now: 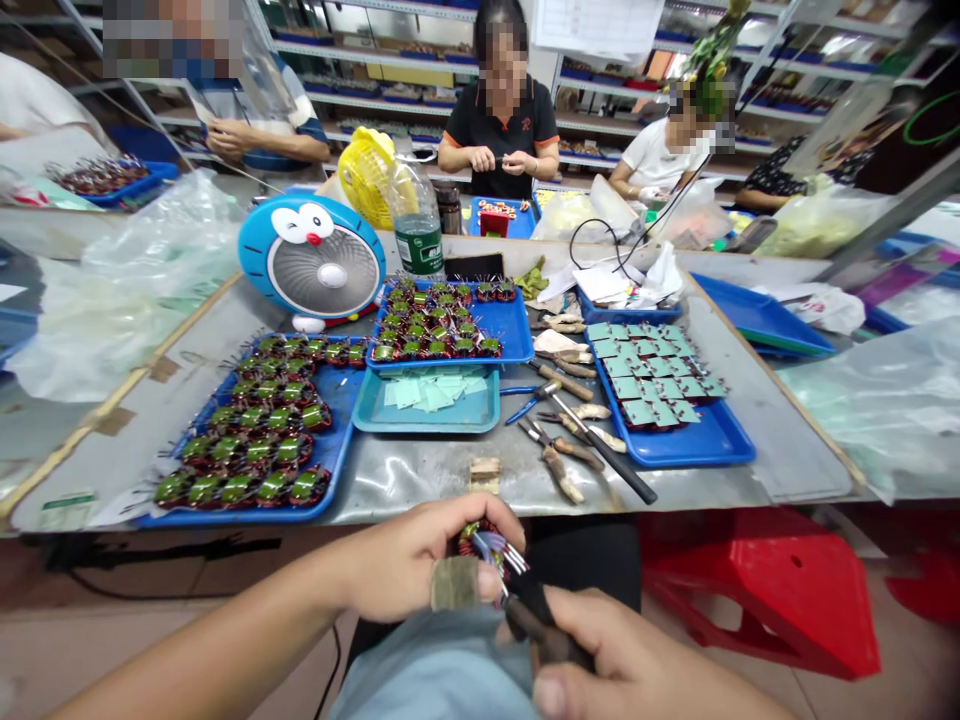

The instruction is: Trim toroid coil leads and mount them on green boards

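My left hand (409, 555) pinches a small wire-wound coil (480, 545) with bright wire ends, and one of its fingers is wrapped in tan tape. My right hand (630, 665) is shut on the dark handles of a pair of pliers (536, 622), whose tip is at the coil. Both hands are over my lap, below the front edge of a metal-topped workbench (420, 485). On the bench, blue trays (334, 465) hold rows of finished green-and-red coils. Hand tools (577, 440) lie between the trays.
A teal tray (450, 424) holds pale green slips. Behind stand a round blue fan (311, 255) and a water bottle (416, 220). A co-worker (499, 150) sits across the bench, with others on both sides. A red plastic stool (757, 590) stands at my right.
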Demonstrator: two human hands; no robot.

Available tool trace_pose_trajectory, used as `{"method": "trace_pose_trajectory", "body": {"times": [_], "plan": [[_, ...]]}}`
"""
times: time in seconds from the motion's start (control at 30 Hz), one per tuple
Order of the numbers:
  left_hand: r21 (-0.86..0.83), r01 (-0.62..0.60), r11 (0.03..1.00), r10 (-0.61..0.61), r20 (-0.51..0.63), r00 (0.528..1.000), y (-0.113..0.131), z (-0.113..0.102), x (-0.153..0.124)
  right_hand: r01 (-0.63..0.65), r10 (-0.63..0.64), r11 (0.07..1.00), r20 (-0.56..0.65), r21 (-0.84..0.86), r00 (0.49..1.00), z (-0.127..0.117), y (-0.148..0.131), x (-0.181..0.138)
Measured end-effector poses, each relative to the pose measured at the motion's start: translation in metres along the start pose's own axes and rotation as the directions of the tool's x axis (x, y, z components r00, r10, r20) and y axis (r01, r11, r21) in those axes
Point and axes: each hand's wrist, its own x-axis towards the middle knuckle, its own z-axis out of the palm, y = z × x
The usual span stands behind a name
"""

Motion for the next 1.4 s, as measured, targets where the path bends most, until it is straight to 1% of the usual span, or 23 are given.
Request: {"method": "trace_pose_trajectory", "body": {"times": [0.03, 0.1, 0.17, 0.2, 0.27, 0.33, 0.37, 0.47, 0.63, 0.8, 1.13, 1.4], "plan": [[-0.044, -0.007, 0.999, 0.007, 0.0, 1.0, 0.001, 0.0, 0.0, -0.003, 0.003, 1.0, -0.01, 0.007, 1.0, -0.001, 0.0, -0.001], [-0.095, -0.005, 0.995, 0.004, -0.005, 1.0, 0.002, -0.001, 0.0, -0.003, 0.001, 1.0, -0.077, -0.023, 0.997, -0.001, 0.001, -0.003], [-0.068, 0.022, 0.997, -0.025, -0.04, 0.999, 0.003, -0.002, -0.003, -0.015, 0.001, 0.996, -0.167, -0.083, 0.986, 0.002, 0.005, -0.005], [-0.023, 0.032, 0.999, -0.033, -0.07, 0.997, 0.003, -0.002, -0.005, -0.032, 0.012, 0.995, -0.198, -0.096, 0.98, 0.005, 0.007, -0.006], [0.109, 0.027, 0.994, -0.012, -0.133, 0.991, 0.003, -0.001, -0.008, -0.043, 0.029, 0.997, -0.209, -0.063, 0.978, 0.012, 0.011, -0.007], [0.265, -0.002, 0.964, 0.048, -0.169, 0.984, 0.004, 0.001, -0.012, -0.015, 0.015, 1.0, -0.192, 0.001, 0.981, 0.018, 0.015, -0.006], [0.326, -0.014, 0.945, 0.073, -0.17, 0.983, 0.005, 0.002, -0.013, 0.011, -0.005, 0.999, -0.185, 0.03, 0.983, 0.021, 0.016, -0.005], [0.429, -0.05, 0.902, 0.119, -0.136, 0.984, 0.009, 0.007, -0.016, 0.056, -0.039, 0.995, -0.194, 0.082, 0.98, 0.025, 0.019, -0.002], [0.496, -0.073, 0.865, 0.126, -0.072, 0.989, 0.015, 0.014, -0.019, 0.067, -0.04, 0.989, -0.197, 0.131, 0.98, 0.025, 0.021, -0.004], [0.516, -0.143, 0.845, 0.212, -0.077, 0.974, 0.018, 0.014, -0.019, 0.042, -0.032, 0.998, -0.223, 0.039, 0.974, 0.027, 0.021, -0.009], [0.532, -0.113, 0.839, 0.166, -0.051, 0.985, 0.024, 0.016, -0.018, 0.077, -0.062, 0.995, -0.229, 0.056, 0.972, 0.03, 0.019, -0.011], [0.587, -0.165, 0.793, 0.223, -0.028, 0.974, 0.028, 0.017, -0.015, 0.091, -0.069, 0.993, -0.243, 0.079, 0.967, 0.028, 0.015, -0.011]]}}
